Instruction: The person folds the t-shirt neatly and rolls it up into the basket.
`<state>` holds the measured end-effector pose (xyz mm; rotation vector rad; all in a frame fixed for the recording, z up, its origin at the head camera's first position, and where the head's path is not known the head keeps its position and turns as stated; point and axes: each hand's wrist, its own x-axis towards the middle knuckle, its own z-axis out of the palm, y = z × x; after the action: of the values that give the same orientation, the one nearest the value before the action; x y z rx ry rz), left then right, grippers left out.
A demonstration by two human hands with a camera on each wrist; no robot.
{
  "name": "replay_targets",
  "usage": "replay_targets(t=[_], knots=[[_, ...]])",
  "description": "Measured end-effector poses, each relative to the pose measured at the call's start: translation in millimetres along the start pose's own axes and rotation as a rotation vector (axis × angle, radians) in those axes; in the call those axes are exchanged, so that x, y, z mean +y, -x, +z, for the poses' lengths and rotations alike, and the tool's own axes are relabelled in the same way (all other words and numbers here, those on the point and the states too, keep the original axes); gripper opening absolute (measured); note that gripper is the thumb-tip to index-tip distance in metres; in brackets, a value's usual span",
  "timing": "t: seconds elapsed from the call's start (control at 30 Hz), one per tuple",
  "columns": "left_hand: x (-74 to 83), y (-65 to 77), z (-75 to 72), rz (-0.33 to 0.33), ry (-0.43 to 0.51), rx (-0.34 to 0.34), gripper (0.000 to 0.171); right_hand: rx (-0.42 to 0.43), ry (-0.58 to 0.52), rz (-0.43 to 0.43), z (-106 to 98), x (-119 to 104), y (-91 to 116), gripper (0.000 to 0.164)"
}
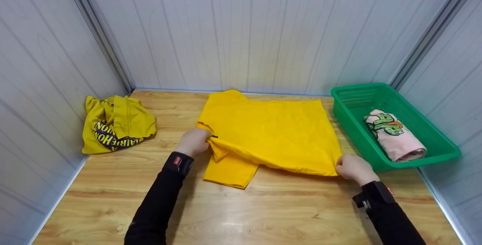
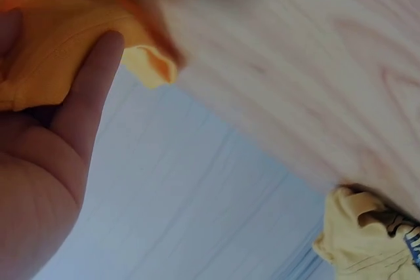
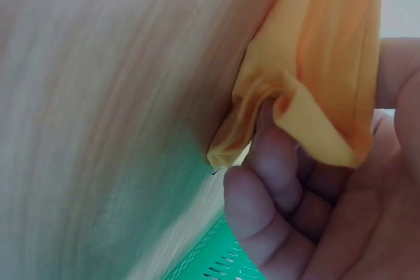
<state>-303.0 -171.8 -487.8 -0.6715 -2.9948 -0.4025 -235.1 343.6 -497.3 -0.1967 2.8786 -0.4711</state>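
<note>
A bright yellow T-shirt [image 1: 278, 132] lies sideways on the wooden table, one short sleeve [image 1: 231, 169] spread toward the near side. My left hand [image 1: 194, 141] pinches its near edge by the collar end, where a small dark tag shows. At the near right corner, by the hem, my right hand [image 1: 354, 168] grips the cloth. The near edge is lifted a little between both hands. In the left wrist view the thumb [image 2: 95, 86] presses on the yellow fabric [image 2: 52, 44]. Curled fingers [image 3: 275, 168] hold a bunched fold of the shirt [image 3: 321, 96] in the right wrist view.
A green plastic basket [image 1: 354, 136] stands at the right, holding a rolled pink garment [image 1: 399, 141] with a green print. Against the left wall lies a crumpled darker yellow garment [image 1: 128, 119] with lettering. Pale panel walls [image 1: 241, 30] close in the table's back and sides.
</note>
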Motion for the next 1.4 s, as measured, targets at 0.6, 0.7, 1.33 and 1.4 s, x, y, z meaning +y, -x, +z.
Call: replay_targets(t=[0.6,0.7,1.33,1.4], knots=[[10.0,22.0,-1.6,0.034,-0.05,0.002,0.016,0.01,0.023,-0.013,-3.9,-0.9,1.6,0.017],[10.0,23.9,1.1,0.03,-0.054,-0.017,0.012,0.017,0.023,-0.019,-3.3,-1.1,2.0,0.018],[-2.8,0.8,8.3,-0.047,-0.067,0.011,0.015,0.024,-0.006,0.004,2.8,-8.5,-7.5,0.02],[-5.2,-3.4,7.9,-0.056,-0.063,0.012,0.016,0.027,-0.015,0.004,3.4,-9.1,-9.9,0.02]])
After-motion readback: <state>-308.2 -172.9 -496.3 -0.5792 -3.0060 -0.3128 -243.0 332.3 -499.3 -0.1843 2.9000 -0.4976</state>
